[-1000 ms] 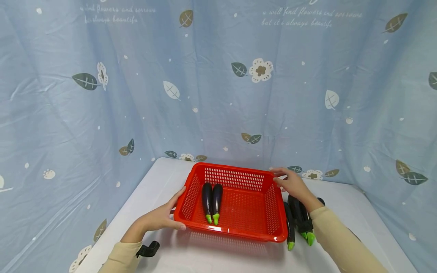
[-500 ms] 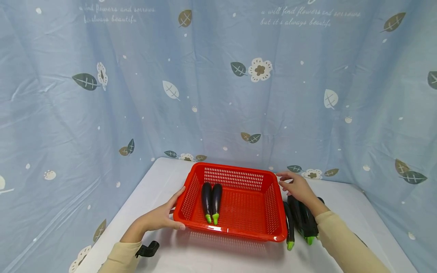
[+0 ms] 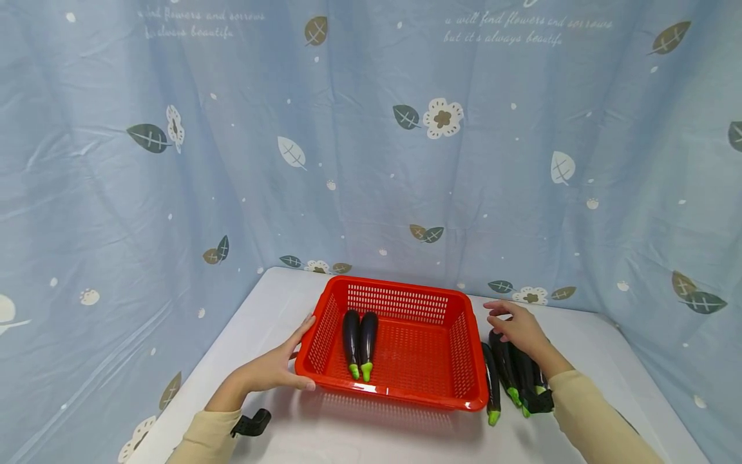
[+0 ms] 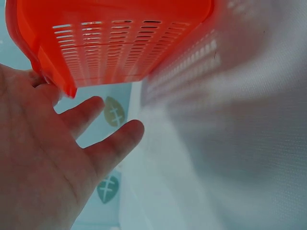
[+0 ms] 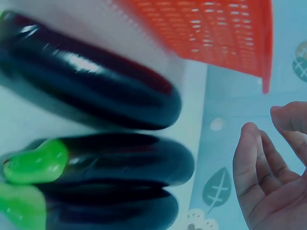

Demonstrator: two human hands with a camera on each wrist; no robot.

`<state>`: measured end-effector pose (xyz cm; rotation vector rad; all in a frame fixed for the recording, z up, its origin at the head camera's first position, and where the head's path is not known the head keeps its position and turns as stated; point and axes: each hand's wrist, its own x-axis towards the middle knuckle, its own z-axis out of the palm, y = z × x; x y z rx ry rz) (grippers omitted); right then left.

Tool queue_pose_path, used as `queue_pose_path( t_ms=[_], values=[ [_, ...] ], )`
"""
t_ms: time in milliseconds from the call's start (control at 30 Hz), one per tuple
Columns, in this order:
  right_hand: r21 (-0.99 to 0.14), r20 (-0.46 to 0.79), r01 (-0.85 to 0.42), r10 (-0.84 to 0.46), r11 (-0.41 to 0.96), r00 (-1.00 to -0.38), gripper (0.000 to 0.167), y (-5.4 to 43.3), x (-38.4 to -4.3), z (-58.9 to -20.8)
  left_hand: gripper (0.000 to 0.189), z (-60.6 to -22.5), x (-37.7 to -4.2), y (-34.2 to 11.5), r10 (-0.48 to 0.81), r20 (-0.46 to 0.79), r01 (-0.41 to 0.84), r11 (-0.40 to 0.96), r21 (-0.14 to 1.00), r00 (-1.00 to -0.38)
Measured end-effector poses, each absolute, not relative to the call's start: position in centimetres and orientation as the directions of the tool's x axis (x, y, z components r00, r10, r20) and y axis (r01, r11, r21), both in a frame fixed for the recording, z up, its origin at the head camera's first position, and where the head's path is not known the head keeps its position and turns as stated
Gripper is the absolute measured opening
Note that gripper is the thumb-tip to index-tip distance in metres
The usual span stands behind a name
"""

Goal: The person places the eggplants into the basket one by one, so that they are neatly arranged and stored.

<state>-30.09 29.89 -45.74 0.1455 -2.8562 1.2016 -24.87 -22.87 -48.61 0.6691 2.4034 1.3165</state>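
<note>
A red perforated plastic basket (image 3: 420, 335) stands on the white table, with two dark purple eggplants (image 3: 351, 341) lying side by side inside its left part. At its near left corner my left hand (image 3: 269, 368) touches the rim, thumb and fingers spread; in the left wrist view two fingers (image 4: 112, 146) stretch out below the rim. Apart from the basket's right side, my right hand (image 3: 518, 327) hovers over several more eggplants (image 3: 493, 386), holding nothing. In the right wrist view an eggplant (image 5: 100, 72) and two others (image 5: 129, 158) lie beneath that hand, green caps showing.
A blue curtain (image 3: 371, 167) with leaf and flower prints hangs behind and at both sides of the white table (image 3: 348, 438). A black wrist mount (image 3: 252, 423) is at the left wrist, another black one (image 3: 540, 403) at the right.
My right hand has left the basket's far right corner and moved right and nearer, over the eggplants outside. The basket and my left hand stay where they were.
</note>
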Motion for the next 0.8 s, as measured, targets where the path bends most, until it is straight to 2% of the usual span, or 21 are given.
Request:
queue_pose_path(
  t_ms=[333,800],
  values=[
    [-0.701,0.058,-0.079,-0.053,0.708,-0.997,0.040,31.9,-29.6,-47.4,0.125,-48.6,-25.0,-22.9,0.560,0.017,0.326,0.457,0.828,-0.828],
    [-0.698,0.022,0.003,0.026,0.717,-0.999,0.039,33.5,-28.4,-48.9,0.125,-48.8,-25.1,-23.1,0.551,0.039,0.339,0.455,0.824,-0.834]
  ],
)
